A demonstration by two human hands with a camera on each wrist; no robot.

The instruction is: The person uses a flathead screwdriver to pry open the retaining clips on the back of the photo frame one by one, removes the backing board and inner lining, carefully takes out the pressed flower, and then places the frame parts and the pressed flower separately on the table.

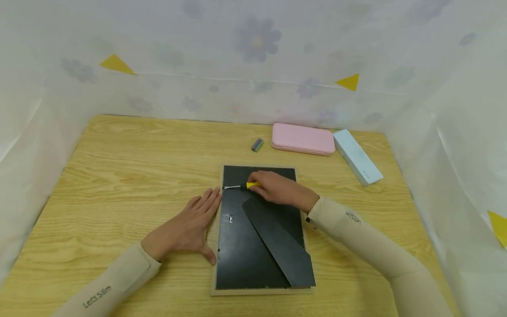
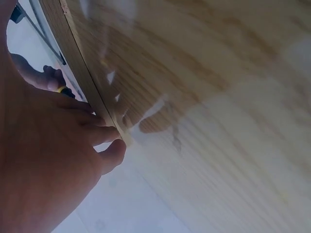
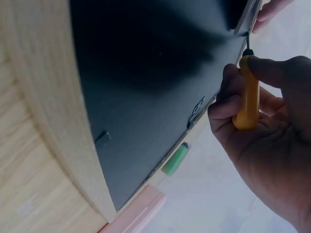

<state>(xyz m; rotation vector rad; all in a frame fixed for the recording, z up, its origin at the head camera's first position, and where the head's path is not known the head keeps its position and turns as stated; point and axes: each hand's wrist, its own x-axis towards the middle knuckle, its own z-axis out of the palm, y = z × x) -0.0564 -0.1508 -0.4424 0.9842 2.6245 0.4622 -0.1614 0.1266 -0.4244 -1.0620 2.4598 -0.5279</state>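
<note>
A picture frame (image 1: pixel 237 264) lies face down on the table, its black back panel up and its stand leg (image 1: pixel 277 242) slanting across to the lower right. My right hand (image 1: pixel 273 187) grips a screwdriver with a yellow handle (image 3: pixel 249 99). The metal shaft (image 1: pixel 233 187) points left, its tip at the left edge of the panel near the upper corner. Against the frame's left side rests my left hand (image 1: pixel 194 224), fingers straight and spread, thumb lower down along the same edge. In the left wrist view, the left fingers (image 2: pixel 112 154) touch the wooden edge (image 2: pixel 92 92).
Beyond the frame lies a small green and dark grey block (image 1: pixel 257 145). To its right are a pink case (image 1: pixel 303 138) and a light blue box (image 1: pixel 358 157). Pale flowered sheeting (image 1: pixel 222 53) hangs behind and beside the wooden table (image 1: pixel 119 185).
</note>
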